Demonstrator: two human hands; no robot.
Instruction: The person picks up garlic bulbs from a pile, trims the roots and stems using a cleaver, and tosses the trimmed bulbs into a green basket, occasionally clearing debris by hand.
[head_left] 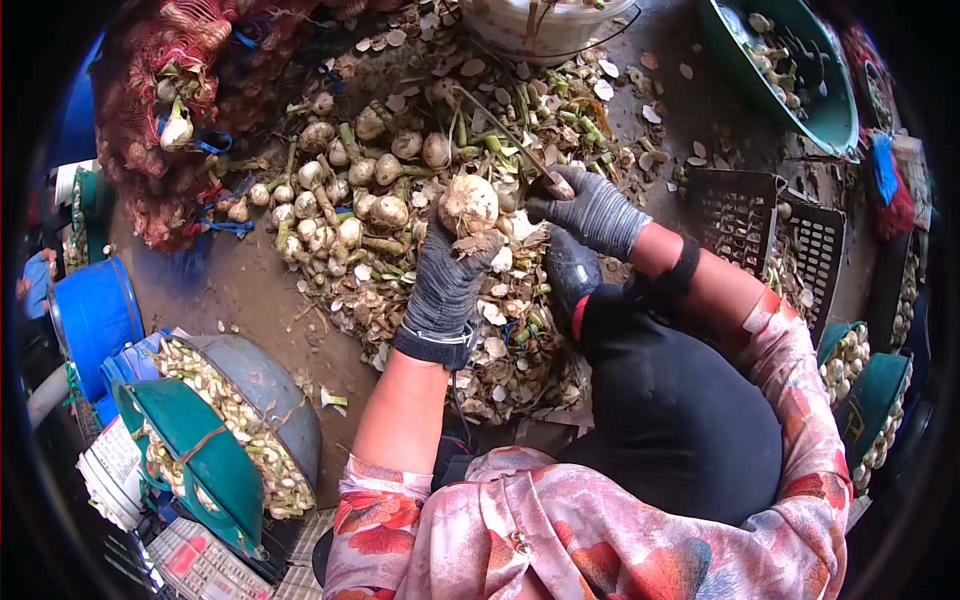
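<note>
My left hand (450, 275), in a grey knit glove, is closed around a large garlic bulb (469, 205) with its pale, dirt-streaked side turned up. To the right, my gloved right hand (592, 213) grips a knife (515, 140) by its short handle. The thin, dark blade points up and left, past the bulb. Just beyond my left hand lies a heap of garlic bulbs (388, 170), many with cut stems attached. Peeled skins and stem trimmings (505, 345) cover the ground beneath both hands.
Red mesh sacks (150, 120) of bulbs stand at the upper left. A white bucket (535, 35) is at the top, and a green basin (790, 70) at the upper right. Black crates (735, 220) sit right. Green and grey tubs (200, 460) of cloves stand lower left, near a blue drum (97, 312).
</note>
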